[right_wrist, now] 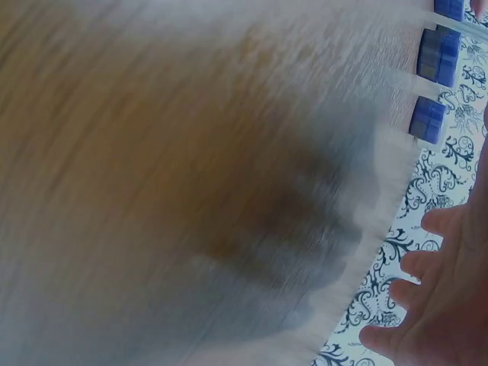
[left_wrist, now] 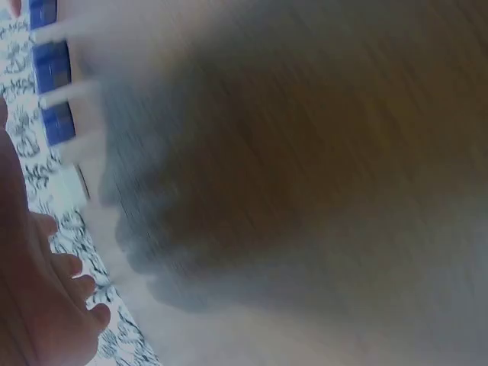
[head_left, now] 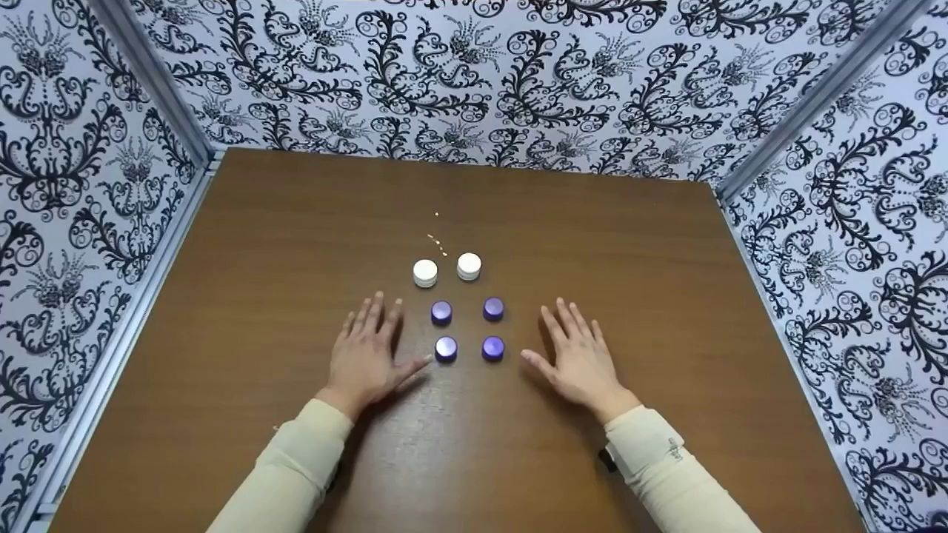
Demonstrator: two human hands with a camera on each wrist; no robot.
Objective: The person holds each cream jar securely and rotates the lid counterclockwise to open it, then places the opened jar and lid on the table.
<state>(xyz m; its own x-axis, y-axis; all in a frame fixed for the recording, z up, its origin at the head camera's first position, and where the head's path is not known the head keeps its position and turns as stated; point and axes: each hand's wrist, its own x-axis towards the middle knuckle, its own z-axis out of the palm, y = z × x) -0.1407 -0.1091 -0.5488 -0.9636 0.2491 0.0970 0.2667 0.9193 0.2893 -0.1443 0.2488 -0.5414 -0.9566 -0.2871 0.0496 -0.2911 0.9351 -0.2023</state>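
Several bottle caps stand in two columns mid-table: two white caps (head_left: 425, 272) (head_left: 469, 266) at the back, and purple caps (head_left: 441, 312) (head_left: 493, 309) (head_left: 446, 349) (head_left: 492, 348) in a square in front. My left hand (head_left: 366, 354) lies flat on the table just left of the purple caps, fingers straight, thumb close to the near-left cap. My right hand (head_left: 577, 359) lies flat to their right, holding nothing. The left wrist view is blurred, showing blue-looking caps (left_wrist: 52, 69) beside my fingers (left_wrist: 69, 290). The blurred right wrist view shows caps (right_wrist: 438, 55) and fingers (right_wrist: 427, 282).
The brown wooden table (head_left: 296, 222) is enclosed by black-and-white patterned walls (head_left: 74, 185) on the left, back and right. A few tiny pale crumbs (head_left: 437, 240) lie behind the white caps.
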